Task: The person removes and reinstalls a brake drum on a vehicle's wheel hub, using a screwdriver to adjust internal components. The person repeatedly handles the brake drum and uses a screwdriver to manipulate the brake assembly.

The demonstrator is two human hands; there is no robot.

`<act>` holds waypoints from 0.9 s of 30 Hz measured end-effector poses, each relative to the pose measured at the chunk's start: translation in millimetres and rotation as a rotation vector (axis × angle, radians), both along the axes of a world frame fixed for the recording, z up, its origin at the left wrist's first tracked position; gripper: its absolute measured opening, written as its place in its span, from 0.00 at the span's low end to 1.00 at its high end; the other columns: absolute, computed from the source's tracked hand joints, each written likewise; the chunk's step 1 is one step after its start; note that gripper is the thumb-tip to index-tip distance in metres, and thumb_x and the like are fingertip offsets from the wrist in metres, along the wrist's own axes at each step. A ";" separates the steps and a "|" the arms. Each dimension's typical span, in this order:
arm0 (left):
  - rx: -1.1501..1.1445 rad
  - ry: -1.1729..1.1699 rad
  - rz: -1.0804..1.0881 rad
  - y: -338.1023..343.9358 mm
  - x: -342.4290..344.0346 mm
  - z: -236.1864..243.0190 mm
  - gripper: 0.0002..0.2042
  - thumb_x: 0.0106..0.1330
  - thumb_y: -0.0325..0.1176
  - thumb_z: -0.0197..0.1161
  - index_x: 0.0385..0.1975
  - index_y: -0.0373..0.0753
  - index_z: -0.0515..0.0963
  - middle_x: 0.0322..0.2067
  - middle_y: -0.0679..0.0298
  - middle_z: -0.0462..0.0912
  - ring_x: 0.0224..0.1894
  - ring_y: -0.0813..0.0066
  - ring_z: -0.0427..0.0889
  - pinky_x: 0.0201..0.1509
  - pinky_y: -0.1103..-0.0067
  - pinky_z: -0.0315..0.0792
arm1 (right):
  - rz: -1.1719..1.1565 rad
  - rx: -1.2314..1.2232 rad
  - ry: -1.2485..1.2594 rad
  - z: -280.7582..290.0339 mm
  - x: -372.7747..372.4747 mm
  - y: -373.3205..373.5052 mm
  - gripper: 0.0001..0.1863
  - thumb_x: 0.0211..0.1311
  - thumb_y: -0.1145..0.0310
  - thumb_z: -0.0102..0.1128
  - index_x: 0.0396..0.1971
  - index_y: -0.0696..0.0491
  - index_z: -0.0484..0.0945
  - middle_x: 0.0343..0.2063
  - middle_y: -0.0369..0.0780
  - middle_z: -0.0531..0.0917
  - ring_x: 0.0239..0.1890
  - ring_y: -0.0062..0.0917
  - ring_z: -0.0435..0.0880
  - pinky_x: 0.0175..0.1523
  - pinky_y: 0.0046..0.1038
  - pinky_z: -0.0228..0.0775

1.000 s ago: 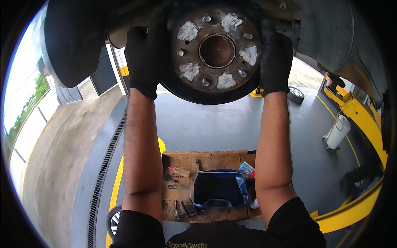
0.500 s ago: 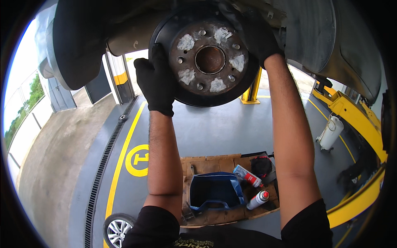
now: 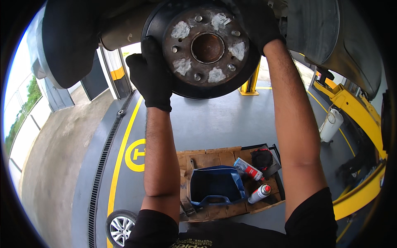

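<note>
A round black brake drum [image 3: 182,79] hangs in the wheel well at the top. Its brown, worn face carries pale patches, several wheel studs [image 3: 175,48] and a rusty centre bore [image 3: 207,48]. My left hand [image 3: 154,78], in a black glove, grips the drum's left edge with the thumb lying up along the rim; the other fingers are mostly hidden. My right hand [image 3: 258,25], gloved too, is closed round the upper right edge, where the dark glove blends into the shadow and its fingertips do not show.
Below my arms, a cardboard-covered surface [image 3: 215,157] bears a blue open bin [image 3: 217,186], two spray cans [image 3: 248,168] and a dark cloth [image 3: 261,159]. Yellow lift arms [image 3: 359,120] curve along the right. A wheel [image 3: 120,227] lies at the lower left, near a floor drain [image 3: 101,177].
The view has shifted slightly, so the drum and both hands appear a little higher and farther left. Both hands keep their places on the drum.
</note>
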State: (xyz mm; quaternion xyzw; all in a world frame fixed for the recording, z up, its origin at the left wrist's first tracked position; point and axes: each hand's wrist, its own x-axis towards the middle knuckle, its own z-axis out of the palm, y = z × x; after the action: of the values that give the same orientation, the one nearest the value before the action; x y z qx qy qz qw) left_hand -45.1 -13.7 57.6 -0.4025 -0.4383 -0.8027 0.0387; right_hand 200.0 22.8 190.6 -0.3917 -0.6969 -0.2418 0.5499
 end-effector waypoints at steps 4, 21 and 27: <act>-0.051 0.020 -0.074 0.6 0.1 1.1 0.40 0.74 0.69 0.58 0.47 0.25 0.80 0.44 0.45 0.87 0.46 0.62 0.86 0.53 0.68 0.78 | -0.266 0.007 -0.354 -2.9 11.5 2.1 0.29 0.77 0.59 0.52 0.76 0.35 0.69 0.52 0.62 0.83 0.55 0.54 0.85 0.60 0.49 0.77; -0.150 0.296 -0.049 -5.7 -29.3 26.1 0.23 0.77 0.44 0.64 0.65 0.39 0.78 0.49 0.48 0.85 0.49 0.55 0.88 0.52 0.65 0.81 | -0.209 0.105 -0.120 -36.4 4.7 -1.7 0.24 0.80 0.52 0.52 0.64 0.50 0.79 0.41 0.55 0.87 0.46 0.53 0.87 0.53 0.48 0.78; -0.156 0.809 0.000 -32.0 8.6 149.7 0.32 0.78 0.59 0.57 0.50 0.28 0.85 0.45 0.42 0.89 0.52 0.56 0.88 0.57 0.64 0.77 | 0.314 -0.099 0.749 -149.1 -9.7 -8.3 0.32 0.78 0.43 0.58 0.59 0.61 0.76 0.46 0.52 0.82 0.50 0.44 0.82 0.60 0.41 0.73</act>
State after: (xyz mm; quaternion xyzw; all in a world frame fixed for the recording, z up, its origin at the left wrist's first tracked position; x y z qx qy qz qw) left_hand -36.5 -45.6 207.3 -0.6872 -0.4472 -0.5443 0.1773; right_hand 190.4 14.5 41.5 -0.3674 -0.5105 0.0385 0.7765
